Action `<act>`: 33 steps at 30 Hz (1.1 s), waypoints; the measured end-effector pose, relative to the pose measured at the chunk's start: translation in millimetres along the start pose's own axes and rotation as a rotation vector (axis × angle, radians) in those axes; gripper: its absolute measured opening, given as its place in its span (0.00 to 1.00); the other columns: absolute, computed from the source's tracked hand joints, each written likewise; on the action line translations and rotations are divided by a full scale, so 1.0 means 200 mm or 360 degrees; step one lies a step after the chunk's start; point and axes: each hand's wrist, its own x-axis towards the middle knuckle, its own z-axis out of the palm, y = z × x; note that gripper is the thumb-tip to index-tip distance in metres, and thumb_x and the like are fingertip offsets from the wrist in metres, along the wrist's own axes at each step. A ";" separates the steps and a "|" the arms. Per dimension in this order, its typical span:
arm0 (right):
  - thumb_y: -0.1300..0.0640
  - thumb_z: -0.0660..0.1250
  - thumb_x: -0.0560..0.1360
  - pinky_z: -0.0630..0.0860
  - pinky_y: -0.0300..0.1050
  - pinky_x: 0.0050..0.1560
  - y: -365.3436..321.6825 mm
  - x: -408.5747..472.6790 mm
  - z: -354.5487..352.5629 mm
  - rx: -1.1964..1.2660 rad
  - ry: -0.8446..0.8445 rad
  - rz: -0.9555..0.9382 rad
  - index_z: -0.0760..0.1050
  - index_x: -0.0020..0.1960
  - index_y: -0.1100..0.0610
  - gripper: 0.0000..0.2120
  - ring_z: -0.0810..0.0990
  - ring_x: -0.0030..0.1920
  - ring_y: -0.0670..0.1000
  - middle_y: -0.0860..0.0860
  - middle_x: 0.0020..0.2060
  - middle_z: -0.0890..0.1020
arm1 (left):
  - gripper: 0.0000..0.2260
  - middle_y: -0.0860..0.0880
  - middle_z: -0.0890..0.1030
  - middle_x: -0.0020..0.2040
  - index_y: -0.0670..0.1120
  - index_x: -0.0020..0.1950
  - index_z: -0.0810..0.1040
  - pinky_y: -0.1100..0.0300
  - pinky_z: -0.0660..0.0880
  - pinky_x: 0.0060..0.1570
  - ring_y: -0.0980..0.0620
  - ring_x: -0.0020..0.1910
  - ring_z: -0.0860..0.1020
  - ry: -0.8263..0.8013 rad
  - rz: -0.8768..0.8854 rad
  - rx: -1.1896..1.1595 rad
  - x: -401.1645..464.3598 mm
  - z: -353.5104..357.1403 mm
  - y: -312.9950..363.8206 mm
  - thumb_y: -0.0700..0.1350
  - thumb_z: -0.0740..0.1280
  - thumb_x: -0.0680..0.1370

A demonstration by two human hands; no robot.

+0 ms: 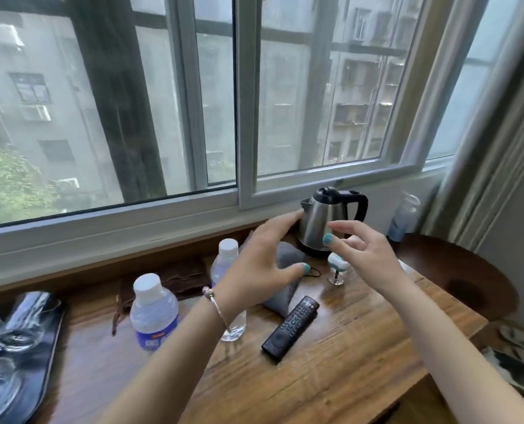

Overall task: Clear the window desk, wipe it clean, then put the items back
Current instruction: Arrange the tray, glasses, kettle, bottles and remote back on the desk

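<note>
A steel kettle point(326, 223) with a black handle stands on its base at the back of the wooden desk point(331, 362), under the window. My left hand point(263, 258) reaches toward it with fingers spread, its fingertip close to the kettle's spout side. My right hand point(365, 255) hovers open just right of the kettle's body, holding nothing. Below the hands lie a grey cloth point(285, 258), a black remote point(291, 327), two water bottles point(153, 310) point(225, 261), and a small glass item with a white and green top point(336, 269).
A dark tray point(37, 347) with clear glasses sits at the desk's left end. A brown pouch point(175, 280) lies by the sill. A spray bottle point(404, 215) stands in the right corner above a round dark side table point(456, 270).
</note>
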 end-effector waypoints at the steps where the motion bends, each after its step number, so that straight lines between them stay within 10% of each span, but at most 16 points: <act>1: 0.44 0.73 0.68 0.78 0.36 0.43 0.03 0.04 -0.03 0.0031 -0.0010 0.0011 0.80 0.55 0.46 0.17 0.84 0.51 0.44 0.45 0.46 0.85 | 0.35 0.55 0.67 0.72 0.49 0.75 0.62 0.65 0.56 0.73 0.60 0.73 0.62 0.0001 0.0012 0.0014 0.04 0.06 -0.01 0.43 0.74 0.72; 8: 0.50 0.74 0.69 0.76 0.31 0.44 0.36 0.54 -0.42 0.0117 -0.0056 0.0014 0.81 0.54 0.49 0.14 0.83 0.49 0.40 0.44 0.51 0.84 | 0.32 0.51 0.62 0.76 0.53 0.76 0.60 0.52 0.55 0.75 0.54 0.75 0.57 0.0159 -0.0260 0.0013 0.53 0.52 -0.21 0.46 0.69 0.75; 22: 0.53 0.78 0.69 0.62 0.42 0.69 0.94 1.23 -0.62 -0.0033 -0.0117 0.0003 0.73 0.66 0.40 0.28 0.66 0.68 0.42 0.43 0.66 0.69 | 0.45 0.52 0.59 0.75 0.56 0.77 0.54 0.58 0.56 0.69 0.55 0.73 0.57 0.0262 -0.0672 0.0046 1.25 0.84 -0.60 0.53 0.78 0.67; 26: 0.63 0.79 0.68 0.69 0.25 0.56 1.04 1.33 -0.58 0.0296 -0.0346 -0.0009 0.74 0.65 0.43 0.31 0.74 0.57 0.29 0.42 0.61 0.76 | 0.47 0.60 0.60 0.67 0.60 0.74 0.59 0.57 0.60 0.67 0.60 0.67 0.59 0.0277 -0.0683 0.0105 1.32 0.85 -0.72 0.55 0.81 0.61; 33: 0.64 0.78 0.67 0.76 0.34 0.54 1.18 1.41 -0.52 0.0472 -0.0262 -0.0163 0.80 0.55 0.42 0.23 0.81 0.55 0.44 0.43 0.52 0.83 | 0.38 0.64 0.70 0.62 0.63 0.65 0.70 0.63 0.71 0.64 0.69 0.60 0.71 0.0155 -0.0704 -0.0052 1.34 0.85 -0.83 0.54 0.82 0.59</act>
